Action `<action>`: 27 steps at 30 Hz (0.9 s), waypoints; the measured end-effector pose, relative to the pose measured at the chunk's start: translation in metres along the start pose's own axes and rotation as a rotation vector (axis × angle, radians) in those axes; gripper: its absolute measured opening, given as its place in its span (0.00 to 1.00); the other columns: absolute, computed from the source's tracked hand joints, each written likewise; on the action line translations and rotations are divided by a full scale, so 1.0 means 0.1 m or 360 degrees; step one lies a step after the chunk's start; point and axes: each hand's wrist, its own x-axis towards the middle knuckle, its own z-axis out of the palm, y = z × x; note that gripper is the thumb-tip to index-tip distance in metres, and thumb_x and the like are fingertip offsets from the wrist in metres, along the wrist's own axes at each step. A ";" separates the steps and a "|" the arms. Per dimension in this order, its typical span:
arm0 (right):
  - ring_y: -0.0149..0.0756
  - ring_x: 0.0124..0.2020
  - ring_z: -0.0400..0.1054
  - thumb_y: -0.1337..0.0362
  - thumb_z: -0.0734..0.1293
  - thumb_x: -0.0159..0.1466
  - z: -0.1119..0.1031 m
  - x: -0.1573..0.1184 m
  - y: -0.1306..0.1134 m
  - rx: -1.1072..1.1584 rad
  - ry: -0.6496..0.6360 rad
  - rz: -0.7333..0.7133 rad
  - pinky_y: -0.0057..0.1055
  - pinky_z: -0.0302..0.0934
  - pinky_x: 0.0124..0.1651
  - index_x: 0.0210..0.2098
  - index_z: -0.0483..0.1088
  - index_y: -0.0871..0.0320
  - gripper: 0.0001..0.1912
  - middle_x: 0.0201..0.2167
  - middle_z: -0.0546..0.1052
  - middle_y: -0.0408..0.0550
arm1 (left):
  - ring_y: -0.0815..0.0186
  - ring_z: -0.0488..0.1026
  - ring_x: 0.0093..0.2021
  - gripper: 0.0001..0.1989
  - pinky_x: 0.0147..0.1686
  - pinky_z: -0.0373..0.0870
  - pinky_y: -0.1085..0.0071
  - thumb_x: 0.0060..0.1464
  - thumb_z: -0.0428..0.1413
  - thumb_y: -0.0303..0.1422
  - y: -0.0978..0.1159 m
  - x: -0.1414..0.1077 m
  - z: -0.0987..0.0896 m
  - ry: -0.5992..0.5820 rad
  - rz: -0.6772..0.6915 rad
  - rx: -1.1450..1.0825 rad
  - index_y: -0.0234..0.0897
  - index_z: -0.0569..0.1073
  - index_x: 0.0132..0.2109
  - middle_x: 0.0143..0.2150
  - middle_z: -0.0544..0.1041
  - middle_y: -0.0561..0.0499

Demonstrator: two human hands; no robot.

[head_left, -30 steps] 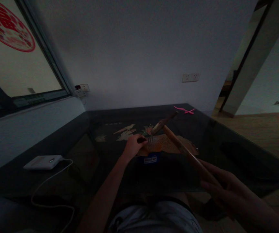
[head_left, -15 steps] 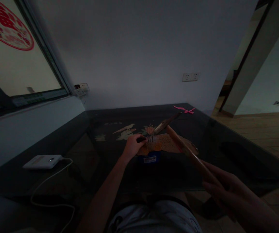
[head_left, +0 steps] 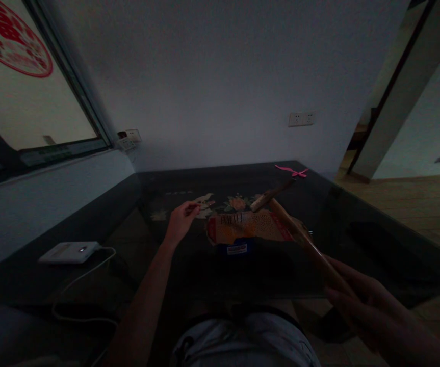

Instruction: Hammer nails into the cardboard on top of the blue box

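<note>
My right hand is wrapped round the wooden handle of a hammer, whose metal head hangs just above the far edge of a piece of printed cardboard. Several thin dark nails stand in a row on the left half of that cardboard. A blue box shows under its near edge. Left of the cardboard and apart from it, my left hand is raised over the table with thumb and fingertips pinched together. Whatever may be between those fingertips is too small to make out.
The dark glossy table bears a bird and flower picture. A white power bank with a white cable lies at the left, a pink ribbon at the far right. A dark flat object is at the right. Wall sockets sit behind.
My left hand has left the nails and cardboard and moved to the left. The hammer head has shifted slightly to the right. The cardboard's left end now shows.
</note>
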 end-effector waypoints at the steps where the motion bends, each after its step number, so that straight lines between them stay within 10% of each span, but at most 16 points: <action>1: 0.43 0.32 0.75 0.48 0.70 0.53 0.00 0.01 0.02 0.0012 0.0004 0.0019 0.30 0.71 0.28 0.57 0.69 0.54 0.34 0.42 0.79 0.53 | 0.61 0.76 0.39 0.10 0.42 0.72 0.68 0.55 0.53 0.36 -0.10 -0.02 -0.05 -0.0065 -0.0046 0.0164 0.35 0.73 0.39 0.39 0.79 0.46; 5: 0.45 0.38 0.74 0.51 0.71 0.53 0.00 0.03 0.05 0.0068 -0.0099 -0.0032 0.31 0.71 0.33 0.57 0.68 0.52 0.33 0.45 0.78 0.53 | 0.63 0.75 0.38 0.06 0.38 0.69 0.71 0.54 0.54 0.32 -0.39 -0.16 -0.02 -0.0413 -0.0164 0.0775 0.37 0.74 0.37 0.37 0.79 0.48; 10: 0.29 0.16 0.62 0.50 0.70 0.55 0.05 0.00 0.07 0.0143 -0.0077 0.0081 0.22 0.58 0.14 0.61 0.62 0.50 0.36 0.26 0.76 0.44 | 0.60 0.75 0.40 0.08 0.35 0.67 0.71 0.54 0.55 0.35 -0.38 -0.23 0.17 -0.0614 -0.0181 0.1248 0.36 0.74 0.38 0.40 0.78 0.45; 14: 0.32 0.16 0.64 0.49 0.69 0.54 0.08 -0.03 0.06 0.0104 -0.0054 0.0023 0.24 0.60 0.13 0.60 0.64 0.50 0.36 0.22 0.74 0.42 | 0.60 0.75 0.41 0.09 0.36 0.66 0.70 0.57 0.51 0.34 -0.30 -0.24 0.20 -0.0666 -0.0151 0.1450 0.35 0.74 0.38 0.40 0.77 0.42; 22: 0.40 0.21 0.69 0.49 0.71 0.52 0.02 0.02 0.12 0.0048 0.0010 -0.0019 0.27 0.64 0.16 0.57 0.68 0.51 0.35 0.16 0.71 0.42 | 0.64 0.77 0.38 0.08 0.37 0.68 0.73 0.54 0.53 0.27 -0.23 -0.19 -0.01 -0.0444 -0.0222 0.1110 0.38 0.75 0.39 0.37 0.80 0.48; 27: 0.32 0.18 0.64 0.49 0.71 0.52 0.04 0.00 0.10 0.0140 0.0023 0.0049 0.24 0.59 0.15 0.59 0.66 0.53 0.36 0.28 0.76 0.46 | 0.62 0.78 0.36 0.07 0.39 0.72 0.68 0.53 0.55 0.30 0.03 -0.08 -0.16 -0.0038 -0.0016 0.0586 0.37 0.76 0.39 0.36 0.81 0.48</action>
